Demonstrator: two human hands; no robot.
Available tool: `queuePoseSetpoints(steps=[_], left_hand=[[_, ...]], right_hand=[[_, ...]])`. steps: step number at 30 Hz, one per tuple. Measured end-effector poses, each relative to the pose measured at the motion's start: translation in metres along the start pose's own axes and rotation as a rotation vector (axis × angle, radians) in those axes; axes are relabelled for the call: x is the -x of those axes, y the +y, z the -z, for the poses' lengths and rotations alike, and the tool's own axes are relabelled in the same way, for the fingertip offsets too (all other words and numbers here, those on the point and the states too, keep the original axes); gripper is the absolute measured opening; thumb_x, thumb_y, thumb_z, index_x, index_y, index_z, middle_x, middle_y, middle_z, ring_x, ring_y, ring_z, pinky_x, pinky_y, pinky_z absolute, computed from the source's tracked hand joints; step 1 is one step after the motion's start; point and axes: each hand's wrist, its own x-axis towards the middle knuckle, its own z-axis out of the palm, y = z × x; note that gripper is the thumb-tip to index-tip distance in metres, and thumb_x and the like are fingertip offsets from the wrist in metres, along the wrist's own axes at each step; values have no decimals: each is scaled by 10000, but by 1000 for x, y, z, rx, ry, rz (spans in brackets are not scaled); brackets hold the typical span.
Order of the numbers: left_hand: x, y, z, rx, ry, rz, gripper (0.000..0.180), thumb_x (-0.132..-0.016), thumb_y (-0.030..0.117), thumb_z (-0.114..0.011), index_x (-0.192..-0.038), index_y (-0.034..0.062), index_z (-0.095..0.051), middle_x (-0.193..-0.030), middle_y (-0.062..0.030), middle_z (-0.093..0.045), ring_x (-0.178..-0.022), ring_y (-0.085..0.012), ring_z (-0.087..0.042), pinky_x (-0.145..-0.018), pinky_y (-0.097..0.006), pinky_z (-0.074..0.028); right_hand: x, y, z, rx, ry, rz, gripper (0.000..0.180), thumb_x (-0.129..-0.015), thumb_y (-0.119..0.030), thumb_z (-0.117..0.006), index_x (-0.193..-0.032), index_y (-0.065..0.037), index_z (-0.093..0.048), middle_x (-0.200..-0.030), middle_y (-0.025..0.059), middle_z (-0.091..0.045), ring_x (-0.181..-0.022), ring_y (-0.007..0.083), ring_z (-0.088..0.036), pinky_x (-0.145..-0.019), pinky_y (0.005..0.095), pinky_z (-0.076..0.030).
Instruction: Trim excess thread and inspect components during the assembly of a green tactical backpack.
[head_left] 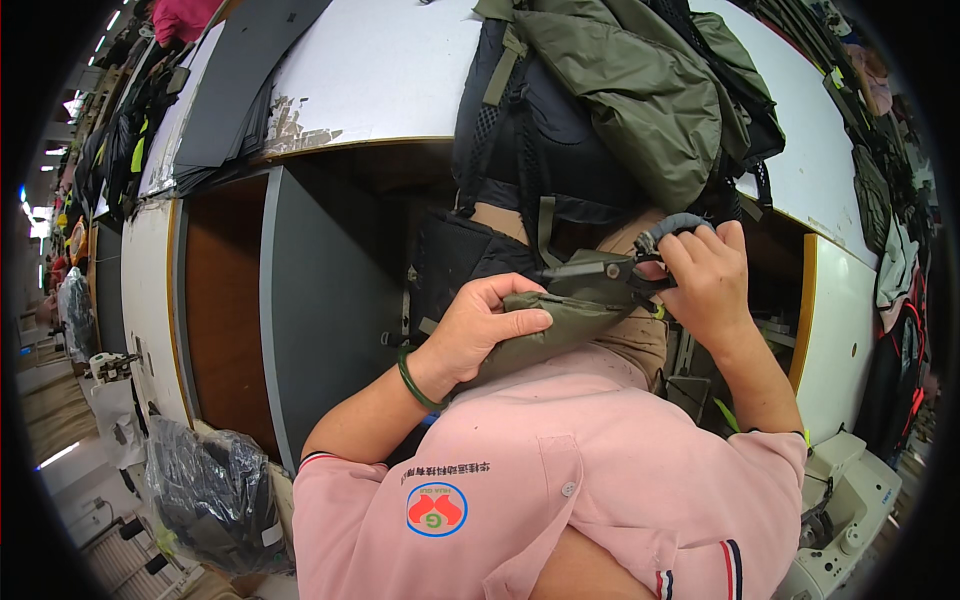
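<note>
My left hand (pixel 485 325) pinches the edge of an olive-green fabric piece (pixel 565 325), thumb on top, just above my lap. In my right hand (pixel 708 272) is a pair of scissors (pixel 610 270) with wrapped handles; their blades point left and lie along the upper edge of the fabric. I cannot tell whether the blades are parted. Just beyond my hands, a black and olive backpack (pixel 545 130) hangs over the table edge, with its straps and mesh facing me. A loose olive panel (pixel 650 110) is spread across its top.
The white table (pixel 380 70) has a chipped front edge and carries dark flat sheets (pixel 235 90) at the left. Grey and brown shelf compartments (pixel 325 300) open below it. A plastic-wrapped bundle (pixel 215 490) lies at lower left; a sewing machine (pixel 845 500) stands at lower right.
</note>
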Motion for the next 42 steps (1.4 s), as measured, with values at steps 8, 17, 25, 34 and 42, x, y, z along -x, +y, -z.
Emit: queuePoseSetpoints(steps=[8, 17, 25, 34, 42], left_hand=[[3, 5, 0, -256, 8, -202, 185, -826, -20, -769, -894, 37, -607, -933, -51, -668, -825, -104, -625, -727, -254, -517], [15, 21, 22, -1273, -90, -1201, 227, -634, -49, -745, -785, 74, -628, -943, -78, -618, -768, -252, -619, -664, -351, -496], [20, 19, 22, -1303, -127, -1327, 203, -638, -13, -719, -788, 85, -624, -942, -71, -609, -781, -253, -646, -681, -362, -518], [20, 19, 21, -1178, -109, -1187, 128, -635, 7, -678, -750, 48, -638, -878, -81, -593, -747, -249, -604, -692, -355, -519], [24, 21, 22, -1121, -154, -1082, 196, -638, -65, -715, -776, 61, -659, -895, -86, -634, -784, -274, -638, -735, -391, -533]], right_hand=[[7, -14, -20, -1260, -492, -538, 348, -734, -142, -885, -872, -9, -595, -796, 40, -610, -735, 118, -582, -633, 273, -454], [11, -21, -27, -1251, -433, -510, 215, -769, -52, -795, -820, -48, -587, -702, -23, -534, -649, 71, -488, -581, 245, -411], [12, -22, -36, -1083, -319, -198, 316, -703, -96, -856, -822, -22, -573, -719, 58, -567, -669, 219, -550, -612, 331, -442], [4, -15, -19, -1028, -516, -116, 402, -644, -221, -902, -799, -49, -574, -726, 73, -573, -698, 293, -553, -652, 382, -433], [-26, -1, 0, -483, -303, 208, 457, -612, -381, -859, -745, -92, -530, -679, 47, -522, -685, 251, -571, -657, 363, -383]])
